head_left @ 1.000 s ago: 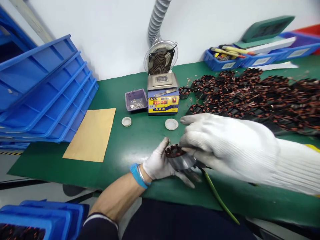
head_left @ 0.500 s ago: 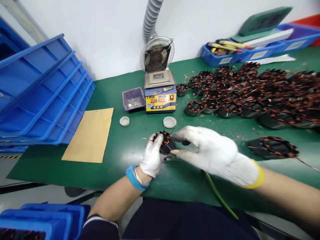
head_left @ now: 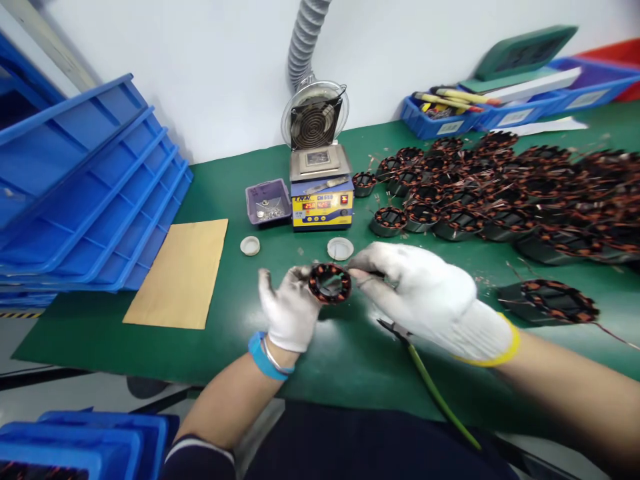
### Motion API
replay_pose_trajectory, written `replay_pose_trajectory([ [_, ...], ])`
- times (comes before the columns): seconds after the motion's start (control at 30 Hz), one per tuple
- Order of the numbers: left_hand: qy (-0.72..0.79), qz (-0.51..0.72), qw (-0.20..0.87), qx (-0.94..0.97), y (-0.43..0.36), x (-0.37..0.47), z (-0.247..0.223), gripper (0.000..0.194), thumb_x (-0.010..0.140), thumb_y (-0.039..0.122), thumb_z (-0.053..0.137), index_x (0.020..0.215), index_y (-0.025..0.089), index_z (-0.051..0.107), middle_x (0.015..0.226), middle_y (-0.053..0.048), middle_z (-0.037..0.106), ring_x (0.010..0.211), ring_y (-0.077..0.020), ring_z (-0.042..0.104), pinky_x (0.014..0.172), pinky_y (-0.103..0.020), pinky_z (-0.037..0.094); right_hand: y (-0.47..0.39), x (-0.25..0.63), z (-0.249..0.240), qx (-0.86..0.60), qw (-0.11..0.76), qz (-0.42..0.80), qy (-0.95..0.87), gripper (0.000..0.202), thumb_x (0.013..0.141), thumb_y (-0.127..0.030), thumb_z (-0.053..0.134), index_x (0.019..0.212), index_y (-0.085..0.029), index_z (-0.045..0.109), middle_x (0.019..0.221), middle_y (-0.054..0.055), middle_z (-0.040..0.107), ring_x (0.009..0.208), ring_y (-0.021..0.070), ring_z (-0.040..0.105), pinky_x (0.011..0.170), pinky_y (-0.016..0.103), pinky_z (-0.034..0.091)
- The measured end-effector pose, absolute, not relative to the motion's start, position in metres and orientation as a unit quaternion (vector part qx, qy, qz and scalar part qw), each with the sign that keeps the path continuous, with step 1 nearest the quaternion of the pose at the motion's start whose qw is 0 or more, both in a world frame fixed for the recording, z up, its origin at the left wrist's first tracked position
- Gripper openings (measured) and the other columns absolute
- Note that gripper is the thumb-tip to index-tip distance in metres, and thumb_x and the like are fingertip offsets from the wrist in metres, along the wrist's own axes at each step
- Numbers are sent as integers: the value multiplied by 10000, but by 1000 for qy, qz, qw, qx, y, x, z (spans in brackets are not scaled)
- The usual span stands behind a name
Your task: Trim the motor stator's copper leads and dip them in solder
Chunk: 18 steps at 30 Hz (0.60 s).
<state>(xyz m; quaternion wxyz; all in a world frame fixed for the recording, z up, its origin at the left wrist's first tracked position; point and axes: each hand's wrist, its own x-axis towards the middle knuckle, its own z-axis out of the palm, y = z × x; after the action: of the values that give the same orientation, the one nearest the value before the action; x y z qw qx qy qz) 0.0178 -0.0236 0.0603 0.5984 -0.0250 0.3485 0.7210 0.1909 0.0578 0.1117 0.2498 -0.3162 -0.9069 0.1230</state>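
Above the green bench, a black motor stator with copper windings [head_left: 330, 284] is tilted so its round opening faces the camera. My left hand [head_left: 293, 307], in a white glove, supports it from the left, thumb lifted away and fingers at its back edge. My right hand [head_left: 420, 290], gloved too, has thumb and forefinger pinched at the stator's right edge, seemingly on a thin wire lead. Below it lie cutters with green handles [head_left: 420, 363]. A small white dish [head_left: 341, 249] sits just behind the stator, and another white lid [head_left: 250, 246] is further left.
Many wound stators [head_left: 460, 220] crowd the bench's right side. A solder pot unit [head_left: 323, 210] with a fan stands at the back, beside a purple tray [head_left: 269, 201]. Tan paper [head_left: 177, 273] and stacked blue bins [head_left: 100, 200] are left. Blue tool boxes [head_left: 443, 120] stand back right.
The stator has tipped to face the camera. My left thumb has come off it and spread outward. My right fingers have closed at its edge, and the cutters' jaws now show.
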Motion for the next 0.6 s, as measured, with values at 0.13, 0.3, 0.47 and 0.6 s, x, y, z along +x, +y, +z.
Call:
replay_pose_trajectory([
  [0.13,384,646,660,-11,-16,13,50,689,1026,721,447,625,197,641,662,-61,636,724,-220,695,837,-364,594,54,186,139,-273,231,200,-912,190,963,-231,555,900,-221,735,816,59,752,696,208,702,640,306,517],
  [0.3,357,475,799,92,-22,27,45,470,971,615,644,1093,178,765,887,-98,771,772,-281,735,763,-448,620,56,187,140,-218,238,119,-939,164,981,-252,583,915,-224,731,889,73,767,768,233,733,658,325,531],
  [0.47,353,694,628,7,-16,12,50,459,981,590,642,706,224,618,747,-10,701,837,-192,735,931,-357,614,61,190,143,-190,282,47,-939,211,1021,-244,528,903,-215,700,870,88,740,873,263,745,820,366,583],
  [0.6,392,615,684,15,-7,15,38,508,976,638,637,712,204,657,639,-21,684,635,-184,687,793,-350,627,58,189,147,-145,286,42,-946,230,1016,-221,507,913,-209,712,892,94,756,973,289,761,916,405,598],
])
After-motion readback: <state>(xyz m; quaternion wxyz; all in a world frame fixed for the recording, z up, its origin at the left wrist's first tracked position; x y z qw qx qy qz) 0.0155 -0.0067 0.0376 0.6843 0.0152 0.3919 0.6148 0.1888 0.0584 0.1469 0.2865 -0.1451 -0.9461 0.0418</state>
